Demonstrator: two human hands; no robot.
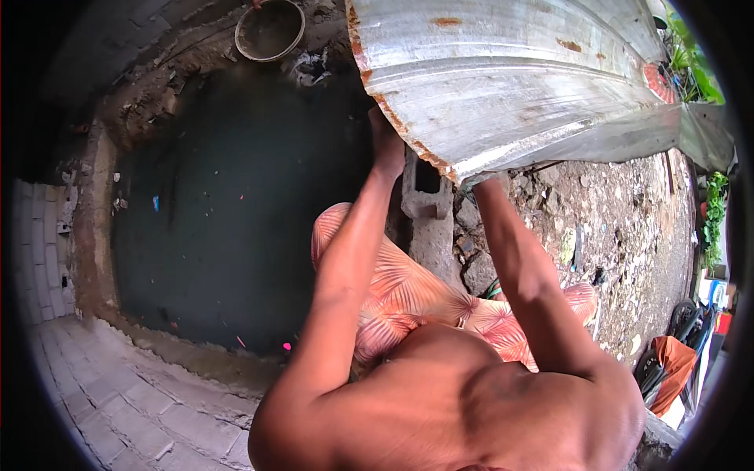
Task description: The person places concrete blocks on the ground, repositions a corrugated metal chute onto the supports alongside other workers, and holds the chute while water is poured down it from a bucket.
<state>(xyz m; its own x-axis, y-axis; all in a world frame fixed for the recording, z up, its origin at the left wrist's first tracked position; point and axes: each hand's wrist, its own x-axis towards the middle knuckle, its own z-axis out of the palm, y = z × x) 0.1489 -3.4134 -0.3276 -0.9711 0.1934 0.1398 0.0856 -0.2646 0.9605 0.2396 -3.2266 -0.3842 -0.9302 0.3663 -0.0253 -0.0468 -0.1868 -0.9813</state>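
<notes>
A bent, rust-edged corrugated metal sheet [503, 86] leans out over the wall from the upper right. Both my arms reach forward to its near edge. My left hand [386, 145] is beside the sheet's rusty left edge, above the dark water, and its fingers are partly covered by the metal. Of my right hand [485, 187] only the wrist end shows below the sheet's lower corner; its fingers are hidden underneath. Between the two wrists sits a grey hollow concrete block [426, 206], set on a narrow concrete wall [433, 247].
A pit of dark, murky water [220, 212] with floating scraps fills the left. Block walls [102, 385] border it. A round, rimmed basin [269, 56] lies at its far edge. Stony rubble ground [628, 235] spreads to the right, with an orange cloth [674, 365] farther over.
</notes>
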